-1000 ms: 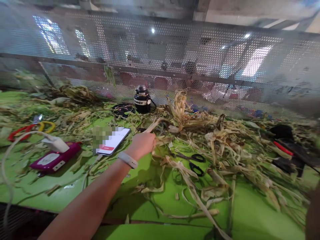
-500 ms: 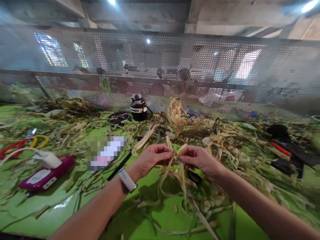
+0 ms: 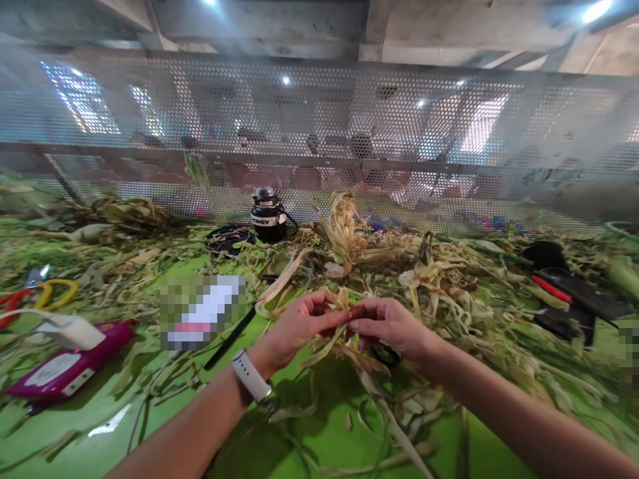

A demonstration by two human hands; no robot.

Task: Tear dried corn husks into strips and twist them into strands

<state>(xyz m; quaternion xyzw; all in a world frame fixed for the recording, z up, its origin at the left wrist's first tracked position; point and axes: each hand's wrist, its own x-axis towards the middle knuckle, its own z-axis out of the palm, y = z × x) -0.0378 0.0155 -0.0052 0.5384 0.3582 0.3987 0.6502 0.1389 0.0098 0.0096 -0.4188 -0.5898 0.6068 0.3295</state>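
Both my hands meet over the green table, fingertips almost touching. My left hand point(image 3: 304, 329), with a white-banded watch point(image 3: 251, 376) on its wrist, pinches a pale strip of dried corn husk point(image 3: 343, 301). Against the same piece my right hand point(image 3: 392, 326) is closed with thumb and fingers together; the exact bit between them is hidden. Loose husk strips point(image 3: 367, 372) hang and lie just below the hands. A black-handled tool point(image 3: 230, 337) lies left of my left hand, next to a long husk piece point(image 3: 287, 276). A dark loop point(image 3: 388, 354) shows under my right hand.
A purple power strip point(image 3: 70, 366) with a white charger point(image 3: 74, 329) and scissors point(image 3: 54, 293) are at left, near a blurred-out phone-like object point(image 3: 204, 313). A black jar point(image 3: 268, 216) stands before the perforated metal screen point(image 3: 319, 120). Dark tools point(image 3: 569, 293) lie right among scattered husks.
The view has shifted slightly to the right. My fingers have drawn closer together, and the husk ends that stuck up and hung down between them are now folded or covered.
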